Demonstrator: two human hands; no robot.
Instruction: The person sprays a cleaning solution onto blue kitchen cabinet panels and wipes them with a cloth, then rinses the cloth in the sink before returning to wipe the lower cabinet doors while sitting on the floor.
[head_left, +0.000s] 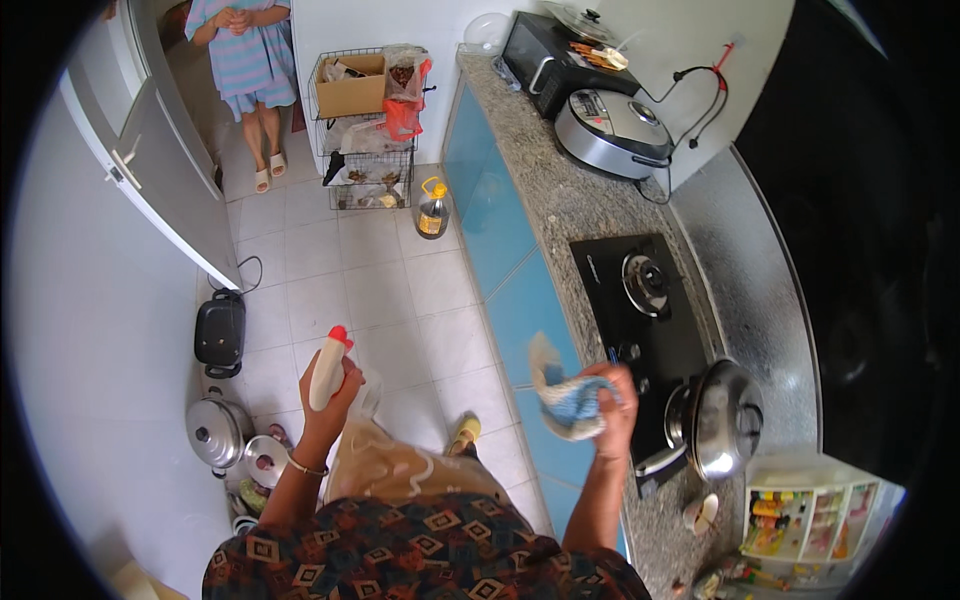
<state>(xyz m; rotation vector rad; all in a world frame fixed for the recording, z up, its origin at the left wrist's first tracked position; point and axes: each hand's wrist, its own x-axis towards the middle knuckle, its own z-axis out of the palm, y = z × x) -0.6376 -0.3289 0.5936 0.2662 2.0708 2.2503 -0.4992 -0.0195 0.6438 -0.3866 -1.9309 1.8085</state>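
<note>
My left hand (335, 386) is closed around a white spray bottle (327, 373) with a red nozzle, held over the tiled floor. In my right hand (616, 409) is a crumpled blue and white cloth (576, 401), slightly blurred, near the front edge of the granite counter (544, 180). Beside that hand lies a black glass gas hob (600, 300). Its far burner (646, 281) is bare. On the near burner sits a lidded steel pan (724, 424), its handle pointing towards me.
A rice cooker (611, 135) and a black microwave (544, 71) stand farther along the counter. An oil bottle (433, 214) is beside a wire rack (367, 146). Pots (217, 431) and a black electric pan (220, 331) line the left wall. A person (247, 67) stands by the doorway.
</note>
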